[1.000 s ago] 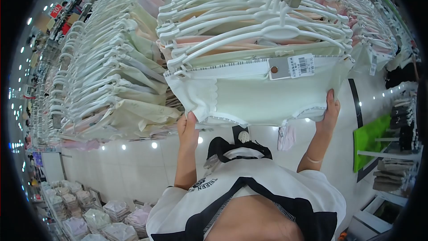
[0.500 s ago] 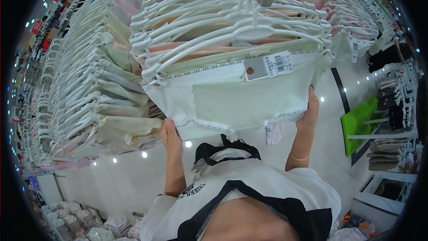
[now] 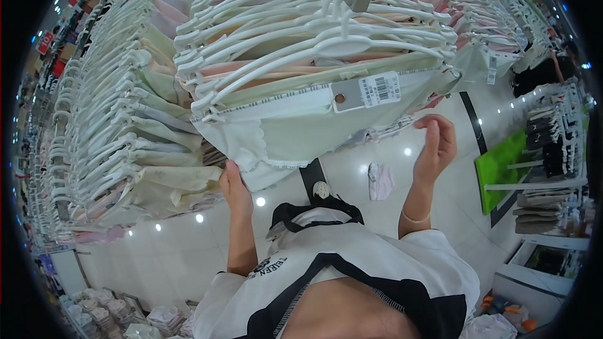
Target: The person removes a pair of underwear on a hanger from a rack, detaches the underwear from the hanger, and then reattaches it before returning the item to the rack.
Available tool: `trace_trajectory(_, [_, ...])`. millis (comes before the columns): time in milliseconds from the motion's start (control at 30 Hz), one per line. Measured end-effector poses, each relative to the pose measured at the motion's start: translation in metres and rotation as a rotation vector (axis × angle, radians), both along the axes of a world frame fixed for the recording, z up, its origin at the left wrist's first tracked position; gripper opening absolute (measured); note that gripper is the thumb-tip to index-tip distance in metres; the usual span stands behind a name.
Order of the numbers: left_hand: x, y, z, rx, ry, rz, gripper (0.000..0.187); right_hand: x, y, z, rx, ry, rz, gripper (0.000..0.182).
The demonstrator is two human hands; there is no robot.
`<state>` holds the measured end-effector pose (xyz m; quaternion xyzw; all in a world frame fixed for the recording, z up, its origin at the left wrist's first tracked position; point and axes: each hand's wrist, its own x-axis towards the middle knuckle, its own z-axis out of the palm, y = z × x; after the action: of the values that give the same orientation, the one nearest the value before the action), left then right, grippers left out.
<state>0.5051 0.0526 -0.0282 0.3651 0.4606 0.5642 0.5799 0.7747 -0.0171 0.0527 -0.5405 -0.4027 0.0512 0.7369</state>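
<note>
Pale green underwear with a white scalloped side (image 3: 295, 132) hangs from the frontmost white hanger (image 3: 352, 44). A price tag (image 3: 379, 90) lies across its waistband. My left hand (image 3: 235, 182) pinches the garment's lower left edge between thumb and fingers. Off to the right, my right hand (image 3: 436, 144) is raised with curled, partly spread fingers and holds nothing. It is below the right end of the hanger, apart from the pale green cloth.
Packed hangers with pastel garments (image 3: 157, 107) fill the left rack. More pink garments (image 3: 483, 25) hang at the upper right. A green panel (image 3: 496, 176) and a shelf stand at right. A small pale pink item (image 3: 380, 181) lies below. A person in black (image 3: 545, 74) is at far right.
My right hand has let go of the garment's right side and moved slightly away. That side has dropped back and folded, while my left hand still pinches the left edge.
</note>
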Motion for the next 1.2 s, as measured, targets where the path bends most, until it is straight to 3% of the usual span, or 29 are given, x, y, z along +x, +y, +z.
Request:
trace_trajectory(100, [0.009,-0.002,0.007,0.025,-0.025,0.047,0.027,-0.009,0.013,0.013,-0.100,0.101,0.316,0.013])
trace_trajectory(233, [-0.001,-0.004,-0.005,0.007,-0.002,-0.033,0.034,-0.018,0.032,0.027,-0.085,0.252,0.464,0.015])
trace_trajectory(400, [0.002,-0.006,-0.002,0.011,0.034,-0.051,0.030,-0.020,0.036,0.039,-0.110,0.299,0.487,0.013])
trace_trajectory(533, [0.012,-0.006,0.008,0.068,0.069,-0.034,0.027,-0.033,0.026,0.033,-0.025,0.042,0.258,0.008])
trace_trajectory(667, [0.023,-0.008,0.018,0.089,0.108,-0.014,0.030,-0.042,0.026,0.033,0.066,-0.097,0.273,0.015])
trace_trajectory(867, [0.021,-0.012,0.010,0.117,0.142,-0.040,0.031,-0.050,0.039,0.038,0.016,0.080,0.304,0.017])
trace_trajectory(1000, [0.018,-0.014,0.011,0.130,0.181,-0.053,0.031,-0.061,0.041,0.035,0.022,-0.223,0.262,0.016])
trace_trajectory(1100, [0.018,-0.014,0.014,0.132,0.192,-0.054,0.030,-0.056,0.045,0.033,0.140,-0.703,0.310,0.022])
trace_trajectory(1200, [0.018,-0.015,0.013,0.135,0.218,-0.062,0.030,-0.060,0.044,0.031,0.110,-0.802,0.298,0.030])
